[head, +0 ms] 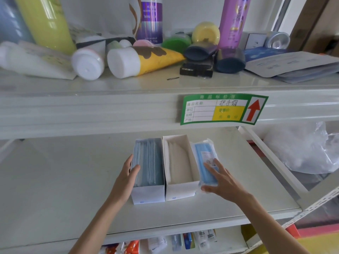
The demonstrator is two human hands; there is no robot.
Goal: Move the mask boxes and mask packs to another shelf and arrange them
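Head view: on the middle shelf (55,189), left hand (126,182) braces the blue box (148,171), right hand (222,180) fingers spread flat on the pack (205,162) beside the white box (180,169); next, likely squaring the row.

Both bare forearms reach forward from the bottom edge, angled inward. Left hand (126,177) upright on its edge, palm facing right, fingers together and extended, thumb on top. Right hand (222,180) palm down, fingers spread flat, thumb low at the near side. Neither grip closed.
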